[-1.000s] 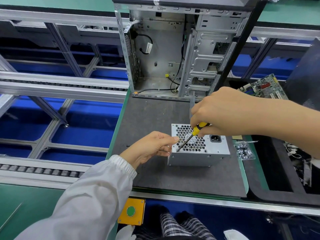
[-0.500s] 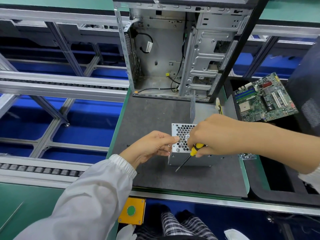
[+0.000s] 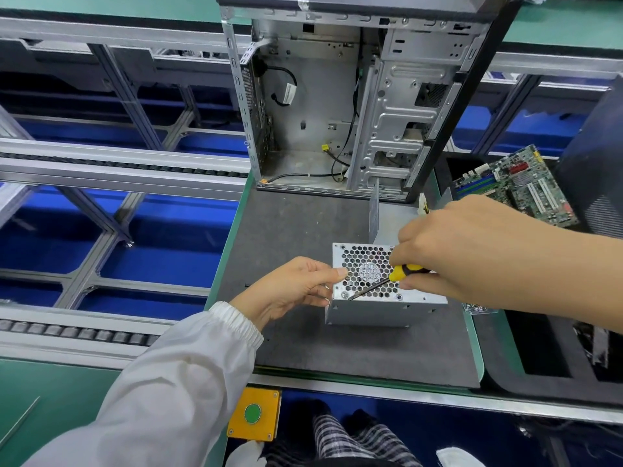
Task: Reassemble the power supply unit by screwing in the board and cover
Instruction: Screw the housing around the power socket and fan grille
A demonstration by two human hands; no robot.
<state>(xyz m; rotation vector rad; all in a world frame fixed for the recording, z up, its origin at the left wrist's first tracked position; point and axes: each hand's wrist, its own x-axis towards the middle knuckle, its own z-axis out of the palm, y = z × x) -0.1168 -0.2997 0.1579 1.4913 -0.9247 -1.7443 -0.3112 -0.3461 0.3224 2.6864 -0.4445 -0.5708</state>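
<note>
1. Power supply unit (image 3: pixel 381 305) sits on the dark mat (image 3: pixel 293 230), honeycomb grille face up, near the mat's right half.
2. Right hand (image 3: pixel 472 251) grips a yellow-and-black screwdriver (image 3: pixel 394 276); shaft angles down-left across the grille, tip by the screw at the near-left corner.
3. Left hand (image 3: pixel 296 288) holds the unit's left edge, thumb on the top rim, fingers curled against the side wall.
4. Mat lies on a green tabletop (image 3: pixel 236 230). Empty PC case (image 3: pixel 354 102) stands open at the far edge, loose cables inside.
5. Motherboard (image 3: pixel 519 187) rests in a black foam tray (image 3: pixel 539 365) to the right.
6. Left of the tabletop: aluminium conveyor rails (image 3: pixel 118 170) with rollers, blue floor below. Yellow box with green button (image 3: pixel 253 414) is mounted on the front edge.
7. Hard to make out: right hand hides the unit's right half and most of the screwdriver handle. A bent metal panel (image 3: pixel 374 210) behind the unit is partly covered. Small bag (image 3: pixel 475 307) under the right wrist, contents unreadable.
</note>
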